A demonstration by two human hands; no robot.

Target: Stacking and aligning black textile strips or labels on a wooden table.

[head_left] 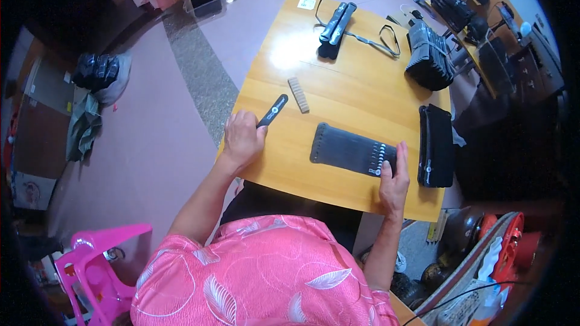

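In my left hand, closed near the table's left edge, is a flat black strip with a rounded end and white print. It points away from me, up and to the right. A row of overlapping black strips lies flat on the wooden table, with white marks along its right part. My right hand rests at the right end of this row, fingers stretched out along the edge and thumb apart on the strips. A small tan ridged piece lies beyond my left hand.
A black stack lies at the table's right edge, with a tied black bundle beyond it. Another bundle with loose straps lies at the far end. A pink plastic chair stands at lower left; a red container is at lower right.
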